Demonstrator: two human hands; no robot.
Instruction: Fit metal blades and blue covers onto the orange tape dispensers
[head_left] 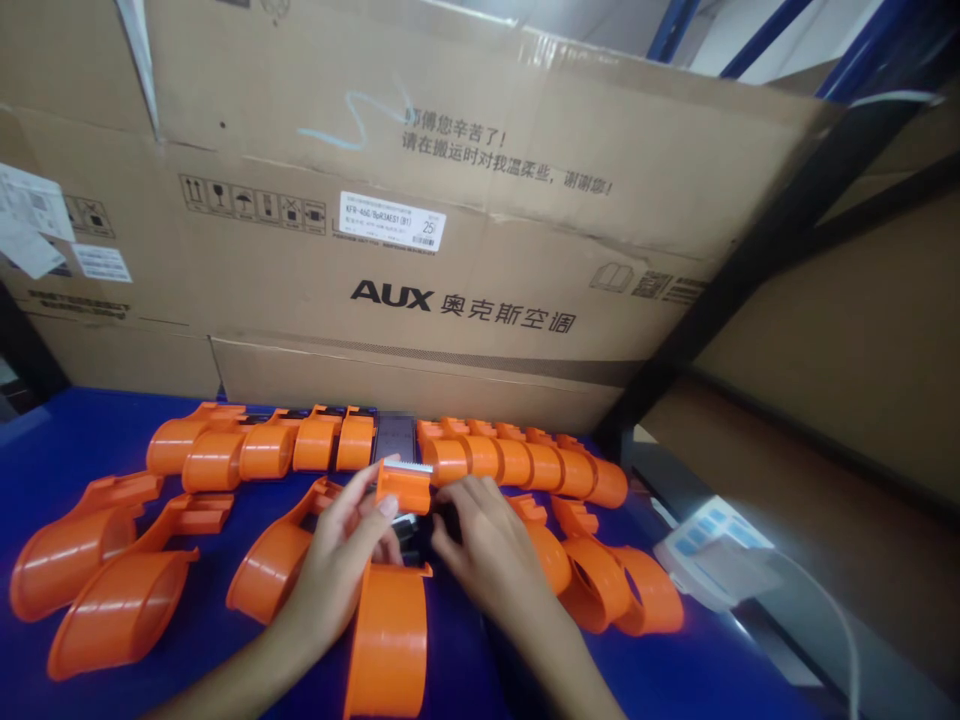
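Note:
My left hand (pixel 341 545) is closed around the neck of an orange plastic tape dispenser (pixel 388 640). Its head, edged with a pale serrated blade, points up, and its wide ring hangs below the hand. My right hand (pixel 484 540) is beside the head with fingers curled together; a dark bit shows at the fingertips, too hidden to name. Between the hands, behind the dispenser's neck, are small black and shiny parts (pixel 407 528), partly covered. Another orange dispenser (pixel 274 560) lies just left of my left wrist, and several more (pixel 596 580) lie right of my right forearm.
Orange dispensers stand in rows at the back left (pixel 214 458) and back right (pixel 514 462) of the blue tabletop (pixel 225 660). A dark flat box (pixel 395 437) sits between the rows. A large cardboard box (pixel 300 270) walls the back. At right is a white device (pixel 712 550) with a cable.

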